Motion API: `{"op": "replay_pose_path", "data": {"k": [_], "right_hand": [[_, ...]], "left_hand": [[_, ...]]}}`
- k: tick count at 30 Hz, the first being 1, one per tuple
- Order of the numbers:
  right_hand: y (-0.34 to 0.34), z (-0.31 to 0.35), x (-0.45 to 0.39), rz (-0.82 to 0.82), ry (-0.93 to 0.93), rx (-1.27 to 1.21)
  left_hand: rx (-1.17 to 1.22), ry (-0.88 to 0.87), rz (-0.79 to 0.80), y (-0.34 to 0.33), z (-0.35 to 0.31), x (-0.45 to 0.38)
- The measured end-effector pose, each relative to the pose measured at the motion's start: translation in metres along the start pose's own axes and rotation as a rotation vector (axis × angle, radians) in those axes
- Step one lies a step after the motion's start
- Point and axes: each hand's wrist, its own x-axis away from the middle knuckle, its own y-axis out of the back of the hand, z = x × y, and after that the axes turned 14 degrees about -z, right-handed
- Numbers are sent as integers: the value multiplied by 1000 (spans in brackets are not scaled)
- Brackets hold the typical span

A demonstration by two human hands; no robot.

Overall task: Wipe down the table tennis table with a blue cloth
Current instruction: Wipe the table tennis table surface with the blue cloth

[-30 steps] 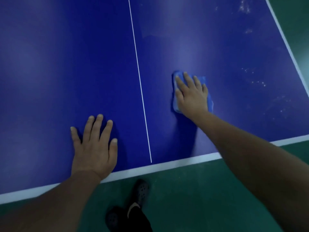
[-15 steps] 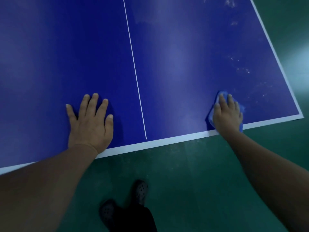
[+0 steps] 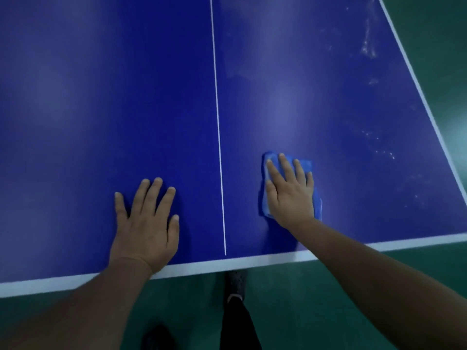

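My right hand (image 3: 290, 192) has come back in from the table's near right corner, where it was half a second ago, and now lies just right of the white centre line (image 3: 217, 127), a little way up from the near end line (image 3: 227, 265). It lies flat with the fingers straight and slightly spread, pressing the blue cloth (image 3: 317, 200) onto the table tennis table (image 3: 101, 97); nothing is curled round the cloth, which shows past my fingertips, along my thumb side and beside my wrist. My left hand (image 3: 146, 226) has kept its place left of the centre line, palm down, fingers straight and apart, holding nothing, its heel almost at the near end line. The centre line runs between my two hands, touching neither. To the right of the cloth a broad stretch of blue surface reaches to the white side line (image 3: 427, 107), which curves down the right edge, and that stretch carries pale specks and smears (image 3: 367, 44), thickest far up near the side line. Ahead of both hands the surface runs on to the top of the view. Below the end line is green floor (image 3: 328, 286), with my dark shoe (image 3: 236, 281) and trouser leg (image 3: 237, 324) just under the table's edge.
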Motion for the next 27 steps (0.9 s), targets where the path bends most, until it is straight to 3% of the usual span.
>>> {"op": "replay_pose_path", "data": {"k": [5, 9, 14, 16, 18, 20, 23, 25, 27], "right_hand": [[-6, 34, -39, 22, 368, -33], [-12, 68, -105, 28, 598, -113], [-26, 109, -202, 20, 780, -172], [-28, 107, -262, -10, 747, -118], [-26, 105, -310, -17, 599, -81], [-30, 105, -309, -50, 572, -84], [-36, 87, -261, -71, 899, -213], [-36, 73, -292, -12, 1059, -200], [-34, 74, -355, -74, 991, -95]], "left_hand": [[-9, 6, -47, 2, -3, 0], [82, 96, -256, 2, -17, -30], [162, 307, -464, 2, -40, -134], [162, 343, -467, -1, -41, -172], [161, 382, -444, -5, -42, -203], [154, 422, -435, -11, -43, -227], [147, 454, -446, -17, -42, -253], [125, 432, -437, -20, -38, -270], [113, 418, -416, -21, -34, -291]]}}
